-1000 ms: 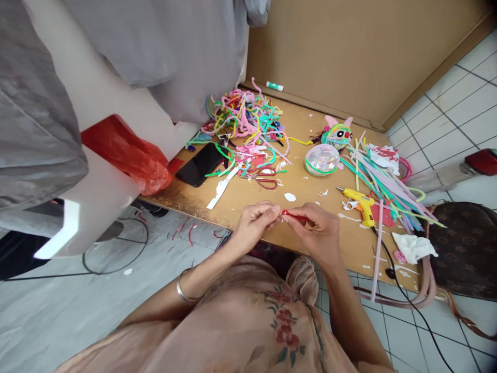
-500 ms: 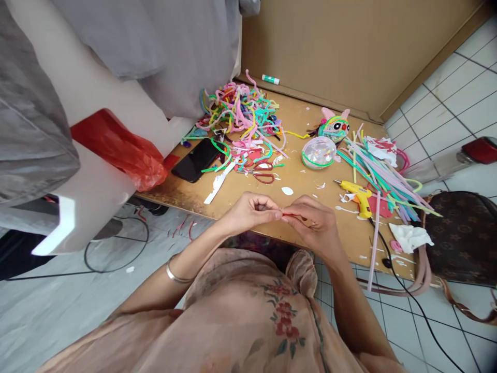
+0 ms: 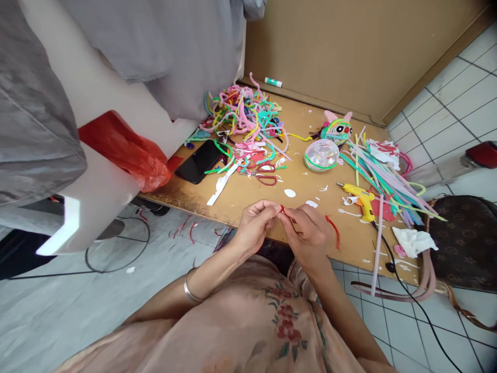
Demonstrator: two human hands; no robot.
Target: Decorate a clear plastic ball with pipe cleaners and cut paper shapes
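Between my fingertips, near the table's front edge, is a small red piece (image 3: 282,209). My left hand (image 3: 256,223) pinches it from the left, and my right hand (image 3: 307,230) pinches it from the right, the fingertips almost touching. A red strip (image 3: 334,231) shows on the table just right of my right hand. Beyond my hands lie a white oval scrap (image 3: 289,193) and red-handled scissors (image 3: 266,180). A clear bowl edged in pink and green (image 3: 321,155) stands farther back, beside a colourful animal figure (image 3: 337,129).
A tangled pile of pipe cleaners (image 3: 244,111) and a black phone (image 3: 199,161) are at the left. On the right are a yellow glue gun (image 3: 361,200) with its cable, straight pipe cleaners (image 3: 384,173), white tissue (image 3: 413,241) and a brown bag (image 3: 462,243).
My hands have drawn closer together, with the wrists nearer each other. The red strip right of my right hand now shows. The view has shifted slightly.
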